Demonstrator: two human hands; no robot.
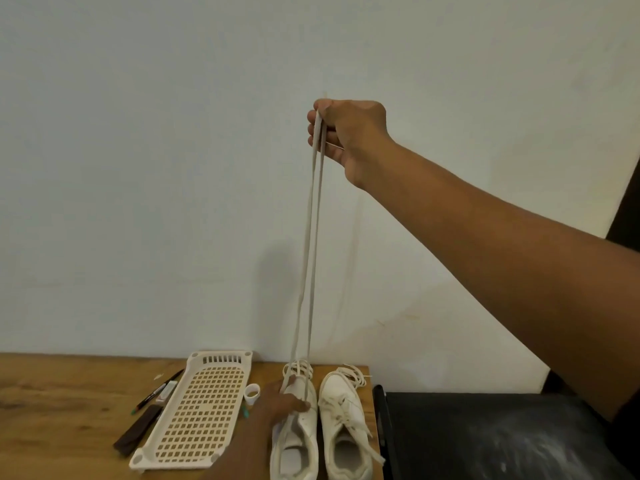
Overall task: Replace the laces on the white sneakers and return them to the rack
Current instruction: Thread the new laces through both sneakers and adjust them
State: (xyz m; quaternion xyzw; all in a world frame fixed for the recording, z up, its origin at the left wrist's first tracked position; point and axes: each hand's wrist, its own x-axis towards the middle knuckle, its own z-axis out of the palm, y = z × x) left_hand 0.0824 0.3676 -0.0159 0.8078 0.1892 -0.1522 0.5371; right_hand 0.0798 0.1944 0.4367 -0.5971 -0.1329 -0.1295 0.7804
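Two white sneakers stand side by side on the wooden table [69, 410]. My right hand [349, 136] is raised high in front of the wall and pinches both ends of a white lace [311, 254], which runs taut down to the toe end of the left sneaker [298, 441]. My left hand [280, 400] rests on that sneaker near its tongue, fingers laid over the upper. The right sneaker [346, 431] is laced, with loose lace ends trailing over its toe and side.
A cream perforated plastic rack [197, 410] lies flat left of the sneakers. Pens and a dark strip [138, 431] lie further left, a small white cup [251, 393] stands between rack and shoes. A black surface [485, 438] adjoins the table's right edge.
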